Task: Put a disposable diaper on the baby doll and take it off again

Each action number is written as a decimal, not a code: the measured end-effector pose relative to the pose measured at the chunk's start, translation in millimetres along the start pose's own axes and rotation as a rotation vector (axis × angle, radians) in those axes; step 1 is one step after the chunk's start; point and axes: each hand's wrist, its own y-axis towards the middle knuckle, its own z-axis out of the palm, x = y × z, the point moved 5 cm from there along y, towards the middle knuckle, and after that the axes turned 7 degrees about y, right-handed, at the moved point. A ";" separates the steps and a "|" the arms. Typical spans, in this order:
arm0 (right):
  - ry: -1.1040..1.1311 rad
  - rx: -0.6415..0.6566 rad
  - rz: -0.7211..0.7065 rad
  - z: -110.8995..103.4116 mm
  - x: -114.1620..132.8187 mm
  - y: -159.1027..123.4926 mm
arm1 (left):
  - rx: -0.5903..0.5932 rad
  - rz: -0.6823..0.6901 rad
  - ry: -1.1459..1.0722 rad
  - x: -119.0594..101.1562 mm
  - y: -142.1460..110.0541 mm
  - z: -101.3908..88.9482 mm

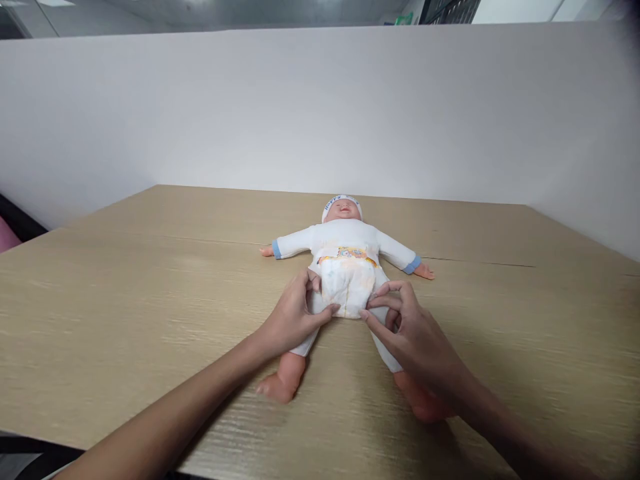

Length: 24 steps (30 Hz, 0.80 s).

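Observation:
A baby doll (345,233) lies on its back, head away from me, arms spread and legs apart. It wears a white outfit with blue cuffs and a white printed headband. Around its hips is a white diaper (345,283) with a colourful printed band at the waist. My left hand (295,310) grips the diaper's left side, thumb on the lower front edge and fingers curled by the hip. At the opposite leg edge, my right hand (405,323) pinches the diaper between thumb and fingers. The doll's right-hand foot is partly hidden behind that hand.
The doll rests on a wide wooden table (150,280) with a seam running across it. Behind stands a white partition (320,113), which continues along the right side. Dark and pink items (10,230) show past the table's left edge.

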 end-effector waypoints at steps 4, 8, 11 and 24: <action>-0.071 0.024 0.051 -11.2 -1.8 -0.1 | -0.053 -0.059 -0.068 6.8 -1.4 -0.9; -0.114 0.078 -0.004 -11.4 2.7 -1.6 | -0.043 -0.122 -0.040 3.5 -2.5 -3.5; -0.087 0.076 -0.021 -6.3 4.9 -2.3 | 0.039 -0.113 0.057 -4.4 0.9 -5.2; 0.008 0.106 0.031 -5.8 -4.5 -1.7 | 0.304 -0.259 -0.402 -1.1 3.4 -9.4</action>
